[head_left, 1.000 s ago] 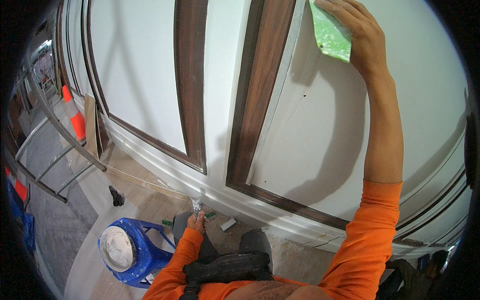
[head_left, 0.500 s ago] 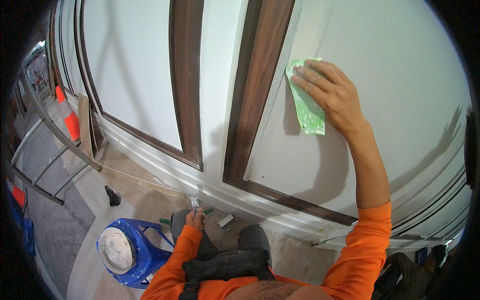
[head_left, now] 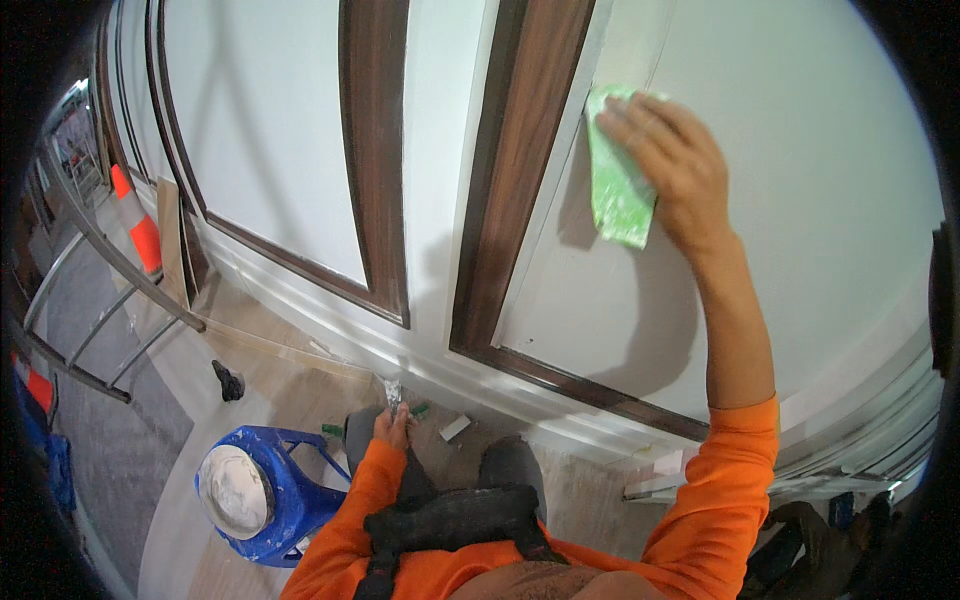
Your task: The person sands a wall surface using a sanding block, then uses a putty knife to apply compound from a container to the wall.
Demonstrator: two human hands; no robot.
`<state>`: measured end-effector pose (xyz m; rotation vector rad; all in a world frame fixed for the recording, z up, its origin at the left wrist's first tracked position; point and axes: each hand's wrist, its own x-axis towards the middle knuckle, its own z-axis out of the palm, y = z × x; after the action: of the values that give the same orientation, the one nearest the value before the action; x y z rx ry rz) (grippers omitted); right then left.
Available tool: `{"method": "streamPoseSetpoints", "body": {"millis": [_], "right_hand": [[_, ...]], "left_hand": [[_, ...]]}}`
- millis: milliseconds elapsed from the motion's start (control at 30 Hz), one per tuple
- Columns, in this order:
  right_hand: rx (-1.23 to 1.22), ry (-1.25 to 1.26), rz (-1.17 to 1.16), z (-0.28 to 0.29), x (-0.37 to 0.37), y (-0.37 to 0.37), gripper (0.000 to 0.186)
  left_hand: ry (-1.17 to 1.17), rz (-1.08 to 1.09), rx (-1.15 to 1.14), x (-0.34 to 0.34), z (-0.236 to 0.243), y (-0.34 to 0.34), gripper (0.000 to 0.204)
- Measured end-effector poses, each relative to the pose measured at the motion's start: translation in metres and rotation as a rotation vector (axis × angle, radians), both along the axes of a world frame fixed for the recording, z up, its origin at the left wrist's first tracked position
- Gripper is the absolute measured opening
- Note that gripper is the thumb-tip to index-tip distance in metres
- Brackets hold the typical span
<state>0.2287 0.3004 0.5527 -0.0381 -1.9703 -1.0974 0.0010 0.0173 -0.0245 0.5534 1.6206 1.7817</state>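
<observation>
The fingers (head_left: 645, 132) of the right hand (head_left: 692, 190) lie side by side, slightly bent, over the upper part of a green spreader (head_left: 622, 208) smeared with white; the thumb is hidden, so how it closes behind cannot be told. The spreader's lower end shows bare below these fingers, before a pale wall panel (head_left: 800, 240); whether its whole edge touches the panel is unclear. Just left of the fingers, a dark brown wood moulding (head_left: 523, 170) slants down, then turns along the panel's bottom, well below them.

The left hand (head_left: 394, 432), far below and to the left, has its fingers curled closed around a small scraper (head_left: 393, 388), whose white-coated blade points away from them toward the white skirting (head_left: 560, 420). Left of the left fingers stands a blue stool (head_left: 305, 505) spattered with white, carrying a round container of white paste (head_left: 235, 490). A small white block (head_left: 455, 428) lies on the floor (head_left: 290, 395) near these fingers, to the right. Farther left are a black object (head_left: 228, 380) and an orange-and-white cone (head_left: 143, 235).
</observation>
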Motion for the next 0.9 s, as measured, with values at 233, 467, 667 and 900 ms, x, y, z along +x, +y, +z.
{"method": "streamPoseSetpoints", "body": {"millis": [233,467,667,900], "right_hand": [[-0.386,-0.323,0.0,-0.053,0.017,-0.033,0.04],[-0.03,0.103,0.032,0.027,0.011,-0.015,0.048],[-0.022,0.07,-0.045,-0.002,-0.02,0.003,0.032],[-0.151,-0.089,-0.214,-0.085,0.032,0.007,0.032]], "left_hand": [[0.037,0.103,-0.004,-0.008,-0.05,0.012,0.039],[-0.046,0.066,-0.054,0.006,-0.01,0.007,0.039],[0.0,0.134,-0.049,-0.025,-0.029,-0.004,0.038],[-0.136,-0.106,-0.125,0.028,0.038,-0.021,0.034]]}}
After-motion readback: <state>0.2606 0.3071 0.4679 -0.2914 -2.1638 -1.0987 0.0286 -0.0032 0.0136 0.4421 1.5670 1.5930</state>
